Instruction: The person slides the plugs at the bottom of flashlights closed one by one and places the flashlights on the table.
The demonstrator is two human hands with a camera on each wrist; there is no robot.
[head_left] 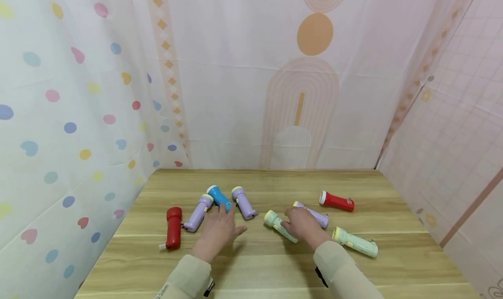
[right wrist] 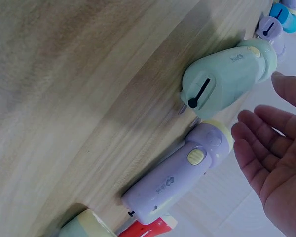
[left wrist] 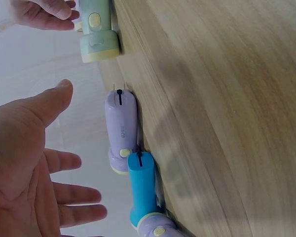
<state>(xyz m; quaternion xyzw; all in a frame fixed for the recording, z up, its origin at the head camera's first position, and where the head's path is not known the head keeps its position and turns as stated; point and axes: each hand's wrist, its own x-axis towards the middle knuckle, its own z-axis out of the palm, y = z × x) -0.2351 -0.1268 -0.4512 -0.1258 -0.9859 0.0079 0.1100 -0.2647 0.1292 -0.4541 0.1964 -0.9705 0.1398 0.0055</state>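
Observation:
My left hand (head_left: 217, 231) hovers over the table with its fingers spread, closest to a blue flashlight (head_left: 218, 196). A purple flashlight (head_left: 198, 214) lies left of the blue one, and another purple flashlight (head_left: 244, 205) lies to its right. In the left wrist view the palm holds nothing. Between a pale green flashlight (head_left: 276, 221) and a third purple flashlight (head_left: 320, 218) is my right hand (head_left: 304, 225). Its fingers are loosely bent, and the right wrist view shows them apart from the green flashlight (right wrist: 224, 74) and holding nothing.
A red flashlight (head_left: 174, 229) lies at the left of the wooden table (head_left: 255, 268). At the right lie another red flashlight (head_left: 338, 201) and a second pale green flashlight (head_left: 357, 243). Patterned curtains (head_left: 228, 94) stand behind the table and at both sides.

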